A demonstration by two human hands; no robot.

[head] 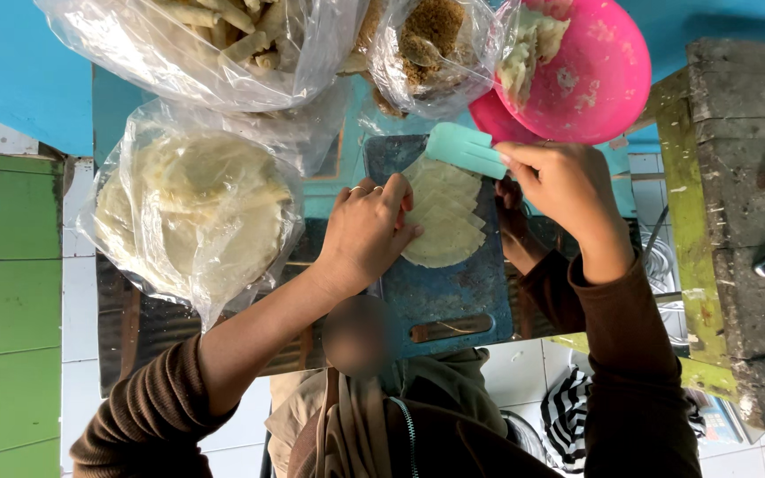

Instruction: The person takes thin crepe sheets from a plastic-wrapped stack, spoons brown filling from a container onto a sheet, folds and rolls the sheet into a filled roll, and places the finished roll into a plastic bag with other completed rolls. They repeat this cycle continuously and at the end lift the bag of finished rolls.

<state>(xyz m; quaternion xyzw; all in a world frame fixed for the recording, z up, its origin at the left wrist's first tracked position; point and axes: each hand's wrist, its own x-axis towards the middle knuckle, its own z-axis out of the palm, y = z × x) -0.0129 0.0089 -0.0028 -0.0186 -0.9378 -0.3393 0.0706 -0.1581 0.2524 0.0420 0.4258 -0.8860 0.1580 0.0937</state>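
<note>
Several thin, pale round wrappers point(443, 221) lie overlapped in a row on a blue cutting board point(453, 296). My left hand point(365, 232), with rings on two fingers, presses its fingertips on the left edge of the wrappers. My right hand point(568, 190) is closed around a teal-handled tool point(465, 149) that points left over the far end of the row. The tool's working end is hidden from me. Both arms wear brown sleeves.
A clear bag of round wrappers point(192, 212) lies to the left. Behind it are a bag of rolled sticks point(214, 35) and a bag of brown crumbs point(431, 44). A pink bowl point(595, 80) with pale filling stands far right, beside a worn wooden bench point(737, 177).
</note>
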